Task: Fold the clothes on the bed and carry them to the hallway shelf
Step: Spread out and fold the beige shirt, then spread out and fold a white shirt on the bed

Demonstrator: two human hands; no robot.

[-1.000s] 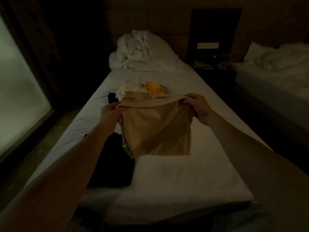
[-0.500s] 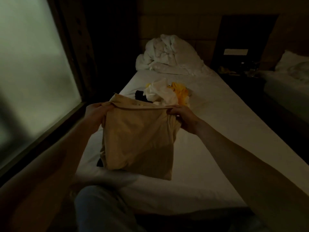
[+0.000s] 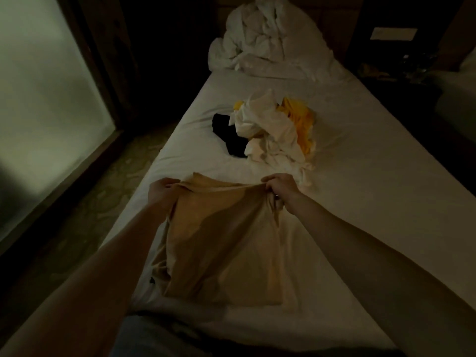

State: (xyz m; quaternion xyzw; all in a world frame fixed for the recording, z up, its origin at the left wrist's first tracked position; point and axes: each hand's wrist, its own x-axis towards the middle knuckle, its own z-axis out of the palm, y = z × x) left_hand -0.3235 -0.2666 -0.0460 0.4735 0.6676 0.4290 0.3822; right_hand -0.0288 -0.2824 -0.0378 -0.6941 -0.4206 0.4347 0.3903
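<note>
While both hands pinched its top edge, the tan garment (image 3: 226, 243) hung and draped down toward the bottom of the frame, lower part resting on the bed (image 3: 360, 202) at lower centre. Left hand (image 3: 162, 193) gripped the upper-left corner of the cloth, fingers curled over the hem; right hand (image 3: 280, 188) gripped the upper-right corner the same way, some fabric bunched under it. Neither hand was spread. The held edge ran left-right across the middle of the frame, roughly level, the hands at about equal reach, so neither was clearly nearer. Long axis of the garment ran from that edge down toward the person, already looking doubled over, with loose layers showing at its left side.

Judgement: the next fold probably turns on that top edge, either laid flat away from the person or brought down onto the lower hem; free sheet lay right of the cloth.

Unfolded pile (image 3: 273, 132) sat above the hands, centre of frame, well apart from the tan piece: white and yellow cloth tangled, a black item (image 3: 226, 135) on its left side. Crumpled white duvet (image 3: 268, 39) at top centre. Frosted window (image 3: 38, 99) at left. Most of the task looked still ahead; hallway shelf not in view.
</note>
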